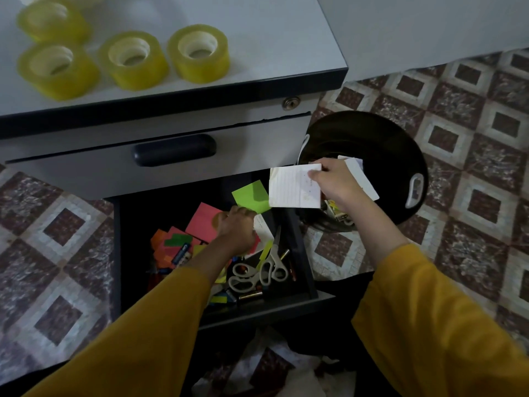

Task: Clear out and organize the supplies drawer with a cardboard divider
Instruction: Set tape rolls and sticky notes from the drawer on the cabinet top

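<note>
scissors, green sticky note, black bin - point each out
scissors (275, 255): head view, white shank above the handle loops.
green sticky note (250, 196): head view, middle of the sheet.
black bin (386, 144): head view, dark lid.

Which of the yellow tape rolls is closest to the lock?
The rightmost yellow tape roll on the cabinet top; the other rolls all sit further left, away from the lock.

patterned tile floor (472, 156), grey cabinet (272, 38); dim light
</note>
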